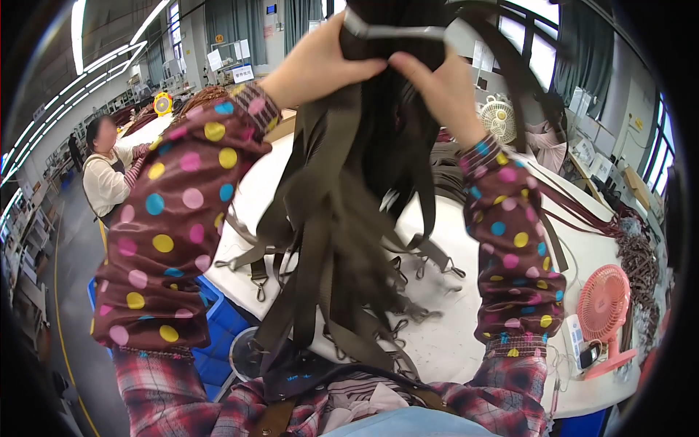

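A thick bundle of dark olive webbing straps [320,189] hangs upright in front of me, raised over the white table. Near its top a pale band [405,32] runs across the bundle. My left hand [324,62] is closed round the bundle's left side, thumb pointing inward just below the band. On the other side my right hand [444,91] grips it too, the thumbs almost meeting. The strap ends fan out downward, partly blurred, and carry metal snap hooks [260,293]. Some ends rest on or hang just above the table; the bundle's top is cut off by the frame.
On the white table [466,306] stand a pink fan [606,300] at the right and a cream fan [498,120] farther back. Reddish-brown straps [641,258] heap along the right edge. A blue crate [218,349] sits low left. A co-worker [109,171] stands at far left.
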A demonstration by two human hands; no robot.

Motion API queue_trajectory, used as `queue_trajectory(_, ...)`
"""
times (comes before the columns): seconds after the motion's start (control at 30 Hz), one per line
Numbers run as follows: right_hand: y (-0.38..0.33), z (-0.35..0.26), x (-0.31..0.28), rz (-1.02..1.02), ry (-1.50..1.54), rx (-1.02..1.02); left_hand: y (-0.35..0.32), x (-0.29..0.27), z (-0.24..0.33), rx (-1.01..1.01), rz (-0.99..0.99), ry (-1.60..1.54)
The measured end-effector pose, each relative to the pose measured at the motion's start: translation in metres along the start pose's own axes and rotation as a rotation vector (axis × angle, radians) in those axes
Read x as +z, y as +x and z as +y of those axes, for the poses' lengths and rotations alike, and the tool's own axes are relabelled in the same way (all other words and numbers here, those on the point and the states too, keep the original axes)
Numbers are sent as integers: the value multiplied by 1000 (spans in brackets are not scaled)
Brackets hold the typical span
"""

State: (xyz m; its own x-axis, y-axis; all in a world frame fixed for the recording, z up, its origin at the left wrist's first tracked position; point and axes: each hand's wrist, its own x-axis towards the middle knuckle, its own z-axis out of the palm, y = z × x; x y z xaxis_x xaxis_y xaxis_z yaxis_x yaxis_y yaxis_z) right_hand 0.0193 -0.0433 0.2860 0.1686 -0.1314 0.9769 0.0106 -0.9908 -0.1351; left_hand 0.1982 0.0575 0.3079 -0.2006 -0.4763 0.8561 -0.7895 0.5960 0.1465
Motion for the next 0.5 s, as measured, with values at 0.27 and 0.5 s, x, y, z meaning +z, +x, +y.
queue_trajectory(0.27, -31, 11, 0, -438, 580, 323, -28, 13, 8, -362, -2, -408)
queue_trajectory(0.5, -125, 21, 14, -591, 881, 610, -54, 57, -8, -280, 1, -74)
